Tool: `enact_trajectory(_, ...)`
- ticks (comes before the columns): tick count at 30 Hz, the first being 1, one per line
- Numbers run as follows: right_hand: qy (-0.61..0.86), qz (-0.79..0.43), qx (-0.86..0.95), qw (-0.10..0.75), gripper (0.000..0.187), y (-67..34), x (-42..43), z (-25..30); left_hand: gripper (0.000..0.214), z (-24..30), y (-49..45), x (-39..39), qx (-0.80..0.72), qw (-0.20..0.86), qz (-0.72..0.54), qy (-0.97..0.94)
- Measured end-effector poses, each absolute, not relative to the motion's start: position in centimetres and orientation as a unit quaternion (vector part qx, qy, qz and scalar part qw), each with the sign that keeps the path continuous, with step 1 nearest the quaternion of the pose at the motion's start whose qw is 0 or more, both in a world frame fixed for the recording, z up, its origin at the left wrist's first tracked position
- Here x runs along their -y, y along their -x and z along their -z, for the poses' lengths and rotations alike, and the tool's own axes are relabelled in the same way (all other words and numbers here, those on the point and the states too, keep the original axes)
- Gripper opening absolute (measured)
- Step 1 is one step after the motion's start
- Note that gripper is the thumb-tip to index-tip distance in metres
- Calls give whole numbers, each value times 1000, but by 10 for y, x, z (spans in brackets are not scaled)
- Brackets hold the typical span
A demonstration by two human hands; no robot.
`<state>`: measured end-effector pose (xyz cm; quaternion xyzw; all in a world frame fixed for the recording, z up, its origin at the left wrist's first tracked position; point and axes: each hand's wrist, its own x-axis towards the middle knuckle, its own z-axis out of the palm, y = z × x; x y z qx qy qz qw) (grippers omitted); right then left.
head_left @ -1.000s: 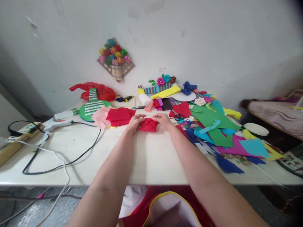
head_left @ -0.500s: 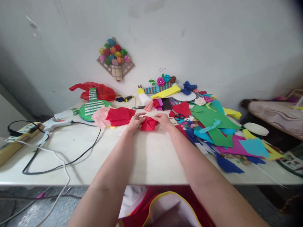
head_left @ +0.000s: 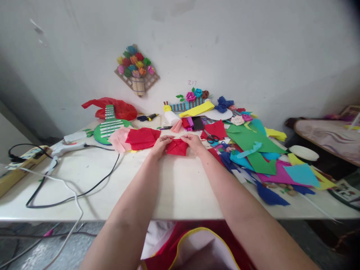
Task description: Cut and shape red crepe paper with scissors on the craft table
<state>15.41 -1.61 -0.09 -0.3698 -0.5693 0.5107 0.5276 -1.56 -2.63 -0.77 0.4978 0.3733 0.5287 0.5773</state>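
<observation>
A small piece of red crepe paper (head_left: pixel 176 147) is stretched between my two hands, just above the white table. My left hand (head_left: pixel 162 145) pinches its upper left corner between thumb and fingers. At the upper right corner, my right hand (head_left: pixel 192 143) pinches it the same way. The piece looks roughly square, with creases across it. Left of my left hand lie more red crepe paper (head_left: pixel 143 137) and pale pink crepe paper (head_left: pixel 119 138). Scissors with dark handles (head_left: pixel 212 139) rest on another red sheet (head_left: pixel 218 129) to the right.
A glue gun (head_left: pixel 69 149) with a black cord lies on the left near a power strip (head_left: pixel 28 161). Behind it sits a green banjo-shaped craft (head_left: pixel 109 129). Coloured paper scraps (head_left: pixel 247 140) cover the right side. A white bowl (head_left: pixel 304 153) stands at the far right.
The red paper between my hands has been spread wider and its upper edge now runs across from hand to hand. Both hands have hardly moved.
</observation>
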Motion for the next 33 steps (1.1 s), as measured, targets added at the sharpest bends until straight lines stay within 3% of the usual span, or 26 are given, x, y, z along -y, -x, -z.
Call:
enact_trajectory(17,329,-585,517,532,30,-158,16,2,21,2,12,30,-366,598,-557,-447)
enact_trajectory(24,307,-616,509,517,17,-160,19,-2,20,2,12,30,-364,596,-567,-437)
enact_trajectory(33,335,-596,522,510,17,-162,16,0,19,6,13,26,-362,594,-577,-428)
